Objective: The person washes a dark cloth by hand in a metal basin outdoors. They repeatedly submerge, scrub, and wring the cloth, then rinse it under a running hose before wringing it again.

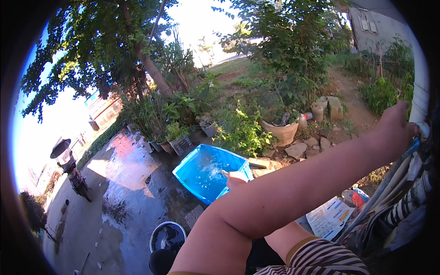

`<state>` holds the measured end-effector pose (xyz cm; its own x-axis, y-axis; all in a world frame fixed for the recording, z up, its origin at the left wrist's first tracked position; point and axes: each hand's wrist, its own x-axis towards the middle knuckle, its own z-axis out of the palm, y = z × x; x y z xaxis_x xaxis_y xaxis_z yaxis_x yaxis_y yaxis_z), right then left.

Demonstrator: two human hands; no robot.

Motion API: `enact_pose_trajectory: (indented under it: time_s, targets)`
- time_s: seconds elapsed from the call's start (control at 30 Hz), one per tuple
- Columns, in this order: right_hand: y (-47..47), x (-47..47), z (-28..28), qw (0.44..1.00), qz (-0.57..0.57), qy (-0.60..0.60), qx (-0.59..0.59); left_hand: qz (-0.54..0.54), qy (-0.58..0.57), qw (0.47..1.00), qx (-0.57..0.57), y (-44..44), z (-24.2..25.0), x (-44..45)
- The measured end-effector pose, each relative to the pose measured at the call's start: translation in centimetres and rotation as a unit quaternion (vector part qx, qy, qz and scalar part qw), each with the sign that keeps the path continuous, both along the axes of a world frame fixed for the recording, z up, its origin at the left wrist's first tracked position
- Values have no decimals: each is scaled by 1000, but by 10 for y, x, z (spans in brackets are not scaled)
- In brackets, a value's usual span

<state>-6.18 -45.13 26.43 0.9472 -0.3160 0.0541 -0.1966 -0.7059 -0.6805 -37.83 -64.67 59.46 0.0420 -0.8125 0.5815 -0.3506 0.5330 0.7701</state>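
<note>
My left arm crosses the view, and my left hand (397, 120) is far out to the right. Its fingers are at a pale fitting (423, 130) beside a white upright pipe (421, 79); a blue piece (414, 147) sits just below. Behind my left forearm, my right hand (237, 179) is at the near rim of a blue plastic tub (187, 161), fingers over the inside. Churning, bubbly water (211, 168) shows in the tub near the fingertips. My left arm hides part of the right hand and wrist, so its grip is unclear.
A round metal basin (168, 224) with dark liquid stands on wet concrete (130, 192). A clay pot (280, 132), stones (296, 150) and plants edge the garden. Hoses or poles (374, 196) and a printed sack (330, 216) lie right; a motorbike (77, 178) stands far left.
</note>
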Motion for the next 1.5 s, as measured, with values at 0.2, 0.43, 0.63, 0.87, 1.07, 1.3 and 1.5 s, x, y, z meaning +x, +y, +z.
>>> enact_pose_trajectory:
  time_s: [0.2,0.43,0.63,0.87,1.07,1.3,1.5]
  targets:
    - [15,0,0,1000,3,-6,6,-3,-30,996,81,59,-9,15]
    - [-17,14,-19,999,-40,-21,-12,150,7,979,135,158,-67,131]
    - [-14,29,-21,995,-70,-76,-7,412,85,889,181,295,-137,201]
    - [-4,-24,14,966,-102,-236,23,560,7,805,195,375,-206,220]
    - [-33,-97,26,934,-107,-307,147,513,-7,826,232,343,-230,206]
    - [-63,-161,82,921,-117,-337,155,364,114,893,241,271,-242,189]
    - [-89,-197,121,915,-154,-342,150,172,277,923,203,238,-247,184]
